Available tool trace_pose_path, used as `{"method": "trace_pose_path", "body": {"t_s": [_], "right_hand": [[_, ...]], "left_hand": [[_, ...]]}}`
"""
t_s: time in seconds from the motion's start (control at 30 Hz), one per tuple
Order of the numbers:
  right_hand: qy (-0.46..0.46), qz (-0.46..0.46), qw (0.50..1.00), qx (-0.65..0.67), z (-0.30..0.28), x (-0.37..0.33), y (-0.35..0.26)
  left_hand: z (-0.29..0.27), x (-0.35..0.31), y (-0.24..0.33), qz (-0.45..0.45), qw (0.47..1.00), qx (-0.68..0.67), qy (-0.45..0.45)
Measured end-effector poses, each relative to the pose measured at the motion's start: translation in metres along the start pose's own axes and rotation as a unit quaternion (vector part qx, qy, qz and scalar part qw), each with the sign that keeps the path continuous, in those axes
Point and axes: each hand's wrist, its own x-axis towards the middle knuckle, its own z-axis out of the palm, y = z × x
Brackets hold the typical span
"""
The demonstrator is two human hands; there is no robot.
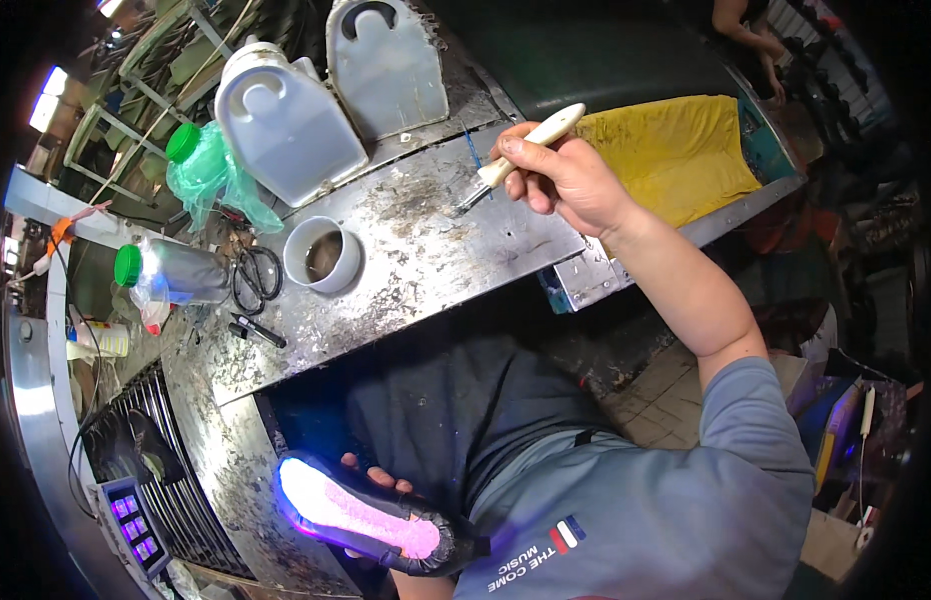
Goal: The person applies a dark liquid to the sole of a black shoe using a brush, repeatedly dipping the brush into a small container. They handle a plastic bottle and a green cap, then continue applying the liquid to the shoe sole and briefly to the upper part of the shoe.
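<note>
Over the metal bench (446, 265) my right hand (576, 180) grips a paintbrush (546, 133) by its pale handle. The bristles point down to the left, and I cannot tell whether they touch the bench top. Low in front of my body, my left hand (381, 475) holds a black shoe (426, 515) with its underside turned up. That underside is pale pink and glows bright white and violet toward the toe. The shoe covers most of the left hand's fingers. A white cup (298, 255) with brownish liquid stands left of the brush.
Two whitish cut-open jugs (286, 125) stand behind the cup. Black scissors (256, 280), dark pens (256, 332) and a green-lidded jar (181, 270) lie nearby. A violet lamp (134, 525) shines at lower left. Yellow cloth (676, 160) lies right; another person (751, 35) is beyond.
</note>
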Motion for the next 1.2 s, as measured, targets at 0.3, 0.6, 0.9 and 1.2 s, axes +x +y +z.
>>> {"method": "trace_pose_path", "body": {"t_s": [0.3,0.6,0.9,1.2], "right_hand": [[-0.089,-0.055,0.981,-0.165,0.095,0.01,-0.017],[-0.15,-0.176,0.796,-0.559,0.165,0.103,0.04],[-0.116,-0.231,0.803,-0.537,0.177,0.105,0.037],[-0.112,-0.218,0.792,-0.559,0.163,0.09,0.031]], "left_hand": [[-0.017,-0.029,0.015,0.023,0.997,-0.074,0.002],[-0.012,-0.028,0.015,0.09,0.995,0.014,-0.033],[-0.007,-0.04,0.019,0.163,0.964,0.165,0.127],[-0.011,-0.07,0.065,0.114,0.714,0.671,0.164]]}}
